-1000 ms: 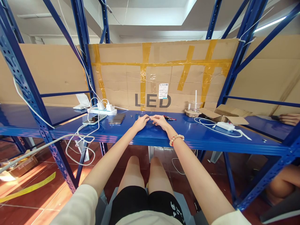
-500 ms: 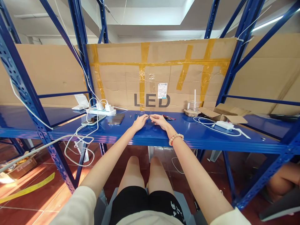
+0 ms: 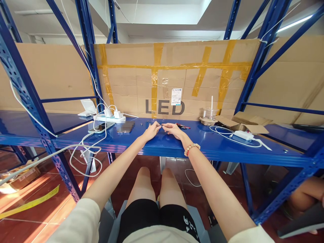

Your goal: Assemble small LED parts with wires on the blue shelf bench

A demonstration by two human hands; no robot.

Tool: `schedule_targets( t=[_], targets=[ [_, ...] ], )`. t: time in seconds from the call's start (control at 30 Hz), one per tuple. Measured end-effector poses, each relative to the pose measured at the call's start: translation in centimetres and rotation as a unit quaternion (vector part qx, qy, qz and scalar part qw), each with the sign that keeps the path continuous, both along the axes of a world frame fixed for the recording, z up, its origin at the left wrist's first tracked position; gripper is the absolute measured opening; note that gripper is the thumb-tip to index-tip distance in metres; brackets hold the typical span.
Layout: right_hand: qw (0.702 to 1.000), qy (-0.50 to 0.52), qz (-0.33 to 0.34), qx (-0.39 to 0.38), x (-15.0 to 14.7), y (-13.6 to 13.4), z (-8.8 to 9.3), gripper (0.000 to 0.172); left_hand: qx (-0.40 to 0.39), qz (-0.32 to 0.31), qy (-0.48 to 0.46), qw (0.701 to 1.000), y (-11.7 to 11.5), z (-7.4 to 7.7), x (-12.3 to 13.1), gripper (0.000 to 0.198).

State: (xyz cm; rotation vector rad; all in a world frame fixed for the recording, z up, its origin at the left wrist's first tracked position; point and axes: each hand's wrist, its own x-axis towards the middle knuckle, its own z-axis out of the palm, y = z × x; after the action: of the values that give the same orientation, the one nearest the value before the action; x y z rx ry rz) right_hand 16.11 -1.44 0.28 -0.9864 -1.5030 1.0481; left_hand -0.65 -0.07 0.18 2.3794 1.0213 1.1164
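Note:
My left hand [image 3: 151, 131] and my right hand [image 3: 172, 129] rest side by side on the blue metal shelf [image 3: 177, 143]. Their fingertips meet in a pinch over a tiny metal part [image 3: 160, 126] that is too small to name. A bead bracelet [image 3: 191, 149] circles my right wrist. A few more small loose parts [image 3: 142, 125] lie on the shelf just left of my left hand. A red-handled tool [image 3: 182, 127] lies right behind my right hand.
To the left sit a phone [image 3: 101, 127], a dark blurred item [image 3: 125, 127] and a white power strip [image 3: 109, 117] with cables hanging off the edge. On the right are a plastic cup [image 3: 209, 114], a white adapter [image 3: 243, 135] and an open cardboard box [image 3: 246, 123]. Taped cardboard marked LED [image 3: 177, 77] backs the shelf. Another person's leg [image 3: 307, 194] shows low right.
Both hands stay pinched together at the same spot. Another person's hand seen at the far right a second ago is gone from the shelf. The view has shifted slightly.

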Motion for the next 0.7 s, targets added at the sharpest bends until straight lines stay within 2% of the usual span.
schedule_targets(
  t=[0.2,0.7],
  targets=[
    [1.000,-0.005,0.009,0.006,0.17,0.45,-0.37,0.033,0.020,-0.033,-0.012,0.999,-0.18,0.14,-0.13,0.018],
    [1.000,0.002,-0.007,-0.011,-0.20,0.01,0.02,0.028,0.039,-0.042,-0.010,0.998,-0.31,0.29,-0.26,0.017]
  ],
)
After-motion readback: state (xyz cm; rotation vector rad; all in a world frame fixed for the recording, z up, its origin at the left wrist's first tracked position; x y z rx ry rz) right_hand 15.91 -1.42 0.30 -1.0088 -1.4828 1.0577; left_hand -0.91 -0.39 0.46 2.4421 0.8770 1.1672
